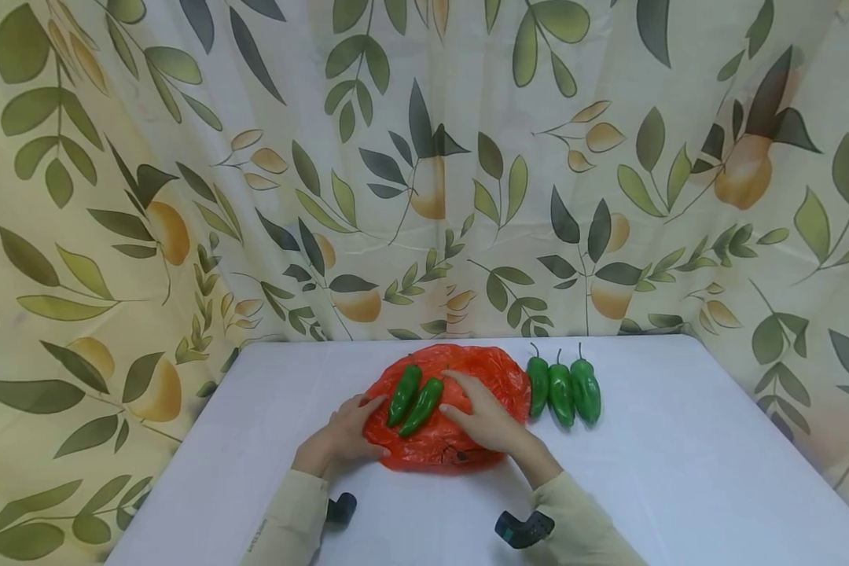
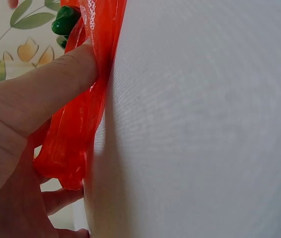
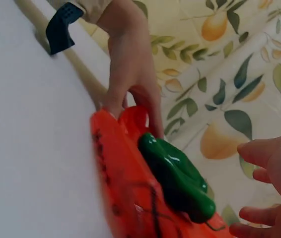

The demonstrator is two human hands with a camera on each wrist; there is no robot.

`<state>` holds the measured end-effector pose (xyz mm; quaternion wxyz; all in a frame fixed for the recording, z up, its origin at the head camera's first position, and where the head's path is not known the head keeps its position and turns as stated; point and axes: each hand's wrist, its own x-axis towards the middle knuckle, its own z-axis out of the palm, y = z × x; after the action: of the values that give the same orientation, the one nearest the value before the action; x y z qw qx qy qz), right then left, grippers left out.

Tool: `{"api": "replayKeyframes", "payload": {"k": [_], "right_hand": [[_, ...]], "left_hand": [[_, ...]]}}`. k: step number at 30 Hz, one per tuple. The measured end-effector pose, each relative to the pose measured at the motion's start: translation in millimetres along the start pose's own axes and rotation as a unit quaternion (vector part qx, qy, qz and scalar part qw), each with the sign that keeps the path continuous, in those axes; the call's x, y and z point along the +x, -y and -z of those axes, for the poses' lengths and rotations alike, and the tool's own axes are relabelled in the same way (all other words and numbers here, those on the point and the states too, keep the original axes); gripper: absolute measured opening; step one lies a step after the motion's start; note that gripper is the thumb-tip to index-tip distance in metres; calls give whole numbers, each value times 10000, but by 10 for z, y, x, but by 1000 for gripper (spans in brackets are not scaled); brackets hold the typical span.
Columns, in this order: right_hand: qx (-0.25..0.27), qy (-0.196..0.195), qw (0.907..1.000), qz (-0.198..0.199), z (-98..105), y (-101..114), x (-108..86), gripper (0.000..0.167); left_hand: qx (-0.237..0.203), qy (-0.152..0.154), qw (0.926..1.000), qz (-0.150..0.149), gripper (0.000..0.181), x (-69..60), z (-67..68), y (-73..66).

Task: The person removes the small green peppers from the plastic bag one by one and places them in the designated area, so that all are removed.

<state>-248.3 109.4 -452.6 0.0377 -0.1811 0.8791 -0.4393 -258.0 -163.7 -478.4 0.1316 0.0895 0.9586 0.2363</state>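
A red plastic bag lies spread on the table with two green chili peppers on top, a left one and a right one. My left hand rests at the bag's left edge. In the left wrist view its thumb touches the red plastic, with the other fingers spread lower down. My right hand hovers over the bag's right part, fingers apart and holding nothing. In the right wrist view, its fingers are apart from the peppers.
Three more green chili peppers lie in a row just right of the bag. The white table reaches back to a leaf-and-fruit patterned curtain. Dark devices sit at both wrists, including the right one.
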Motion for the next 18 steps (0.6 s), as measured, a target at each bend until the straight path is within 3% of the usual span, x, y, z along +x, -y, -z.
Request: {"api": "replayKeyframes", "payload": {"k": [7, 18], "right_hand": [[29, 119, 9998, 150, -253, -37, 20, 61], [-86, 346, 9994, -39, -376, -29, 5, 60]], "left_hand": [[35, -52, 10000, 17, 93, 7, 12, 25], [58, -28, 10000, -37, 93, 9, -4, 1]]}}
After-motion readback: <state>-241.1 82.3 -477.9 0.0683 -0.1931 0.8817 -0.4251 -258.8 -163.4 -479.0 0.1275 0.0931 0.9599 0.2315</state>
